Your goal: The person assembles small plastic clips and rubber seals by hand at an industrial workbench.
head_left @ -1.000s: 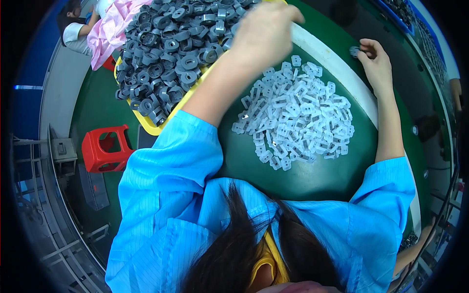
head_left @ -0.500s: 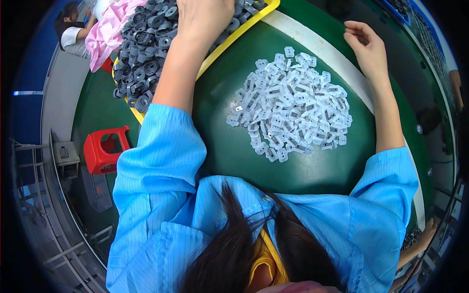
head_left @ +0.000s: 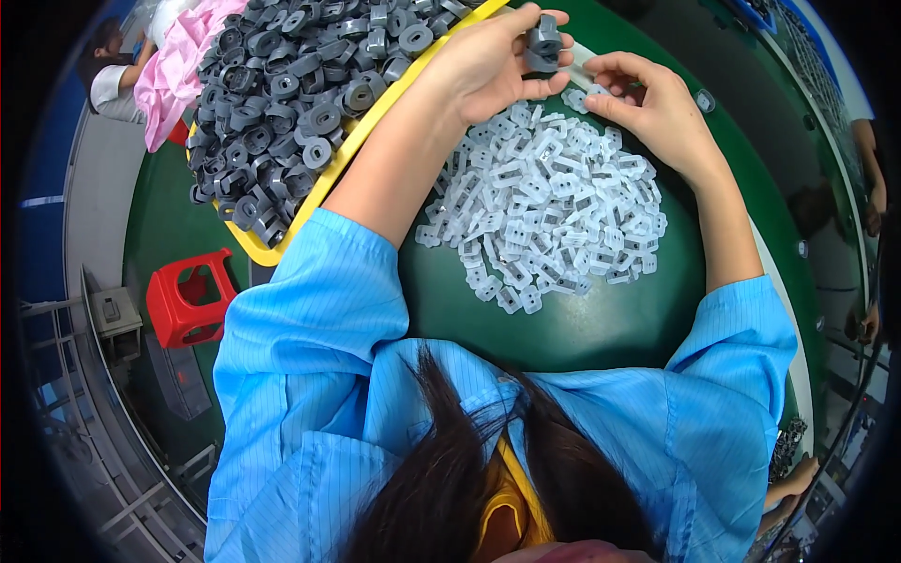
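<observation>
My left hand (head_left: pixel 483 68) is at the far side of the green table, its fingers closed around a dark grey plastic part (head_left: pixel 543 45). Close on its right, my right hand (head_left: pixel 657 105) pinches a small translucent plastic piece (head_left: pixel 575 99) between thumb and fingers. The two held parts are near each other but apart. Below both hands lies a loose pile of translucent plastic pieces (head_left: pixel 554 211), many with a dark slot in the middle. To the left, a yellow-rimmed bin (head_left: pixel 349 145) is heaped with dark grey round plastic parts (head_left: pixel 282 86).
A pink cloth (head_left: pixel 174 80) lies beyond the bin, near another person (head_left: pixel 117 84). On the left stands a red stool (head_left: pixel 190 298). A white line (head_left: pixel 779 253) runs along the green surface (head_left: pixel 610 328). Another person's hand (head_left: pixel 800 477) shows at the lower right.
My left hand came out of the bin to the right, now with a grey part. My right hand moved left toward it and now pinches a translucent piece. The bin sits further left in view.
</observation>
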The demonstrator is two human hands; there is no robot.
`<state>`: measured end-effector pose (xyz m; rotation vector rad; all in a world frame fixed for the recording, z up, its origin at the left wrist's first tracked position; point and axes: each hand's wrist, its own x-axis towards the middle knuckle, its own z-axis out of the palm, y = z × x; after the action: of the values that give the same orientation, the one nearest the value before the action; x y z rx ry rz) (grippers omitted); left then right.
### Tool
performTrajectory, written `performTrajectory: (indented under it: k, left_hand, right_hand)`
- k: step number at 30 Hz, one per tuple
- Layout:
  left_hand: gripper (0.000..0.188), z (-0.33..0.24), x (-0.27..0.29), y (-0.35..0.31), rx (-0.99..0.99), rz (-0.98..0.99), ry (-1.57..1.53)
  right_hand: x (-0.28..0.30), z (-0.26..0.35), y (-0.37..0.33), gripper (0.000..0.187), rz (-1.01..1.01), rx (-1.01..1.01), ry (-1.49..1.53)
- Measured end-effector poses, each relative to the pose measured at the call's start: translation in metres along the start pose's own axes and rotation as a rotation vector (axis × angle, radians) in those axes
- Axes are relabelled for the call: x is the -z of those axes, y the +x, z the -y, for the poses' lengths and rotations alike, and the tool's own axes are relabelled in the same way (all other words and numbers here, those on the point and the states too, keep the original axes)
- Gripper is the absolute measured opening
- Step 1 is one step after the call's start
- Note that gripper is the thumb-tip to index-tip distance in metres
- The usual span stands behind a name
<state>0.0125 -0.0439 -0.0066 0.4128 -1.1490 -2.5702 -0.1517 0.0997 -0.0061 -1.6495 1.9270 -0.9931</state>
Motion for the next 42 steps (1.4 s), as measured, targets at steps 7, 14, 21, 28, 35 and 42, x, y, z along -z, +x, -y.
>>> performTrajectory:
  k: [7, 14, 21, 28, 35, 42]
  left_hand:
    - [0.048, 0.012, -0.004, -0.001, -0.209, -0.209, 0.646]
    - [0.032, 0.013, -0.031, -0.010, -0.441, -0.343, 1.211]
    - [0.037, 0.027, -0.030, -0.001, -0.607, -0.297, 1.400]
    - [0.033, 0.029, -0.018, 0.002, -0.693, -0.156, 1.119]
    - [0.037, 0.022, -0.019, -0.004, -0.617, -0.179, 1.101]
    - [0.031, 0.019, -0.028, -0.009, -0.509, -0.217, 1.053]
  right_hand:
    - [0.012, -0.005, 0.003, 0.028, -0.150, -0.215, -0.018]
    - [0.013, 0.009, -0.001, 0.025, -0.019, -0.004, -0.115]
    - [0.005, 0.013, 0.006, 0.017, -0.167, -0.046, 0.459]
    - [0.005, 0.011, 0.006, 0.012, -0.240, -0.153, 0.491]
    - [0.004, -0.003, 0.006, 0.024, -0.184, -0.088, 0.551]
    - [0.006, 0.014, 0.005, 0.017, -0.157, -0.216, 0.694]
